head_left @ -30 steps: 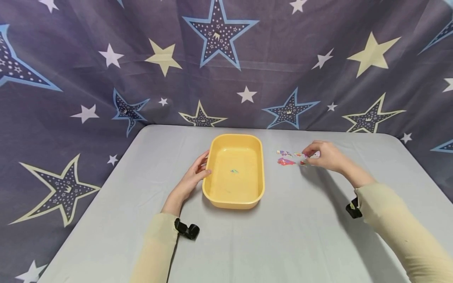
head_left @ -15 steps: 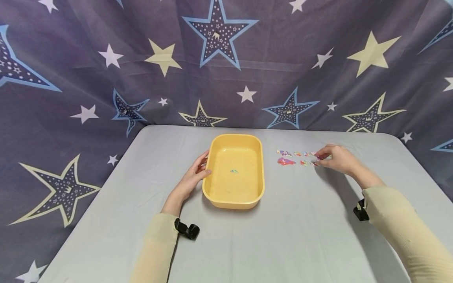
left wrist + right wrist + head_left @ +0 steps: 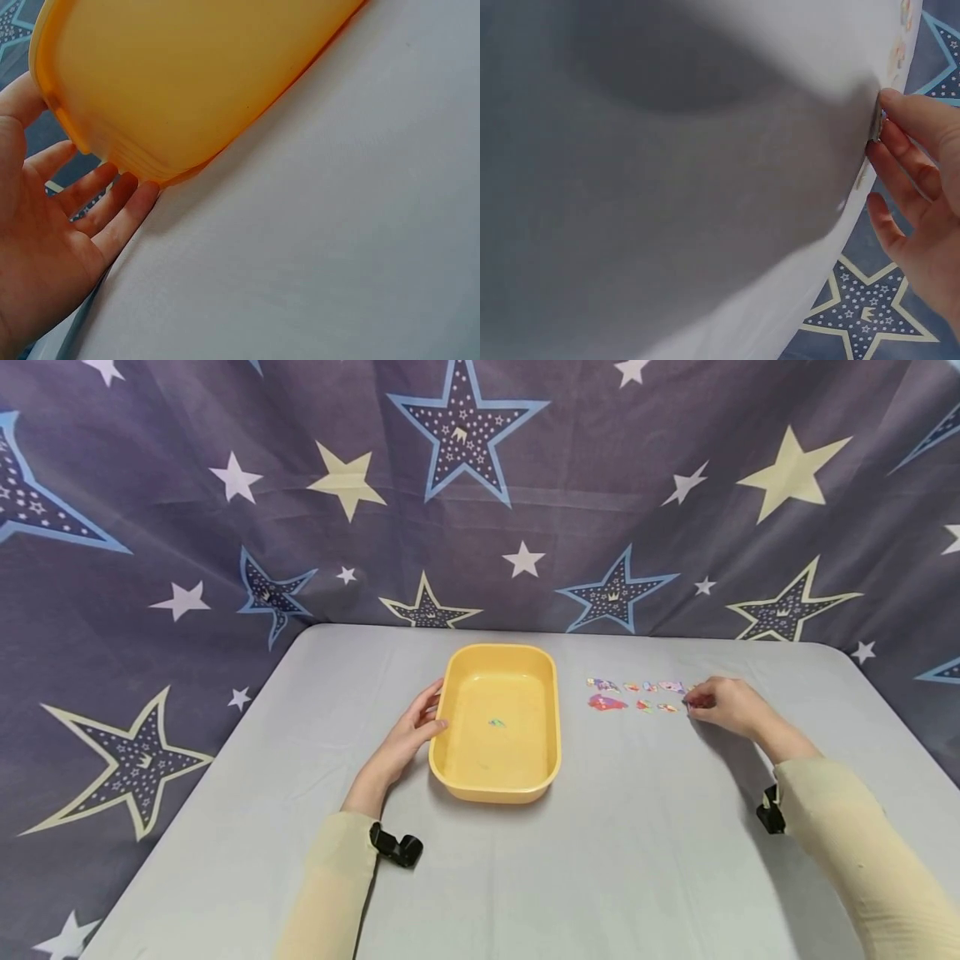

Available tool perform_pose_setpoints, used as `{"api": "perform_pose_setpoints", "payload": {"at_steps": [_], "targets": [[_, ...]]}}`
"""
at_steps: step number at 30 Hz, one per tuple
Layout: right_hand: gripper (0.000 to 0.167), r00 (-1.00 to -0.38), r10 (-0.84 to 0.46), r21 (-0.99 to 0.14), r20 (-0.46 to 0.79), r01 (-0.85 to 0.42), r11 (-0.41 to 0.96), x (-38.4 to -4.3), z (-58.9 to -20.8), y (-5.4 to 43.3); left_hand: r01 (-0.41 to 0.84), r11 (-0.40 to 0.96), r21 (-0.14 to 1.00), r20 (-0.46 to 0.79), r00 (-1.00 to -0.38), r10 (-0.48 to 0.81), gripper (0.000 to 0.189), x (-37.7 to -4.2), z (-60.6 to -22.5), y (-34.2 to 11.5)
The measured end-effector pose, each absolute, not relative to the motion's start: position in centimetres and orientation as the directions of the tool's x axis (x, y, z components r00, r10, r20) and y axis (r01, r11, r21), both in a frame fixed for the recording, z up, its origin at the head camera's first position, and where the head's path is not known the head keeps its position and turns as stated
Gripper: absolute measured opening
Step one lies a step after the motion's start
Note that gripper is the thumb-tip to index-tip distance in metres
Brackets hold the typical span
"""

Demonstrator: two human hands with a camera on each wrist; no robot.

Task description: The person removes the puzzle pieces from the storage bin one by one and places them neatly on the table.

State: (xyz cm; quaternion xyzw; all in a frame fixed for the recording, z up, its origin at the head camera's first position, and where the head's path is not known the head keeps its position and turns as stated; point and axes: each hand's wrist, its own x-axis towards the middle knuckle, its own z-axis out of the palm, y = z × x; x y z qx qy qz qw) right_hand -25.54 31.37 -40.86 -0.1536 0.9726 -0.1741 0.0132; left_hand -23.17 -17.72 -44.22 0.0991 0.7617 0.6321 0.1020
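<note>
A yellow plastic tub (image 3: 497, 795) stands on the table, with a small blue-green flat piece (image 3: 497, 722) on its floor. My left hand (image 3: 405, 735) holds the tub's left side, thumb over the rim and fingertips against the outer wall (image 3: 157, 169). To the right of the tub, small colourful flat pieces that look like stickers lie in two rows, among them a red one (image 3: 606, 702) and a purple one (image 3: 602, 685). At the right end of the rows my right hand (image 3: 727, 706) pinches a small sticker-like piece (image 3: 877, 124) between thumb and fingers; its print is mostly hidden.
A light grey cloth covers the table (image 3: 585, 860). Behind it and on the left hangs a dark curtain (image 3: 300, 468) with printed stars. Black cameras sit on both wrists, the left one (image 3: 397, 846) close to the tabletop.
My right hand has moved right and slightly nearer along the rows, uncovering more pieces behind it. The left hand and the tub have stayed where they were.
</note>
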Motion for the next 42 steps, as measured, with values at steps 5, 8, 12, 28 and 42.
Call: {"api": "perform_pose_setpoints", "payload": {"at_steps": [5,8,12,28,42], "targets": [[0.024,-0.958,-0.287,-0.355,0.013,-0.273,0.894,-25.5,-41.0,31.6,-0.002,0.18,0.984,-0.054,-0.958,0.283,0.065,-22.9,-43.3,-17.6],[0.025,-0.958,-0.285,-0.354,0.007,-0.269,0.896,-25.4,-40.9,31.5,-0.006,0.176,0.984,-0.058,-0.954,0.293,0.066,-22.3,-42.3,-17.5],[0.028,-0.959,-0.282,-0.336,0.001,-0.266,0.904,-25.3,-40.8,31.3,-0.008,0.173,0.985,-0.06,-0.951,0.302,0.066,-21.8,-41.5,-17.3],[0.025,-0.901,-0.409,-0.258,0.147,-0.434,0.863,-25.7,-38.6,25.4,0.006,0.159,0.987,-0.041,-0.957,0.288,0.065,-23.2,-44.2,-17.9],[0.021,-0.854,-0.469,-0.239,0.227,-0.515,0.823,-25.4,-37.9,20.2,0.026,0.174,0.984,-0.024,-0.96,0.279,0.063,-23.1,-44.2,-17.7]]}}
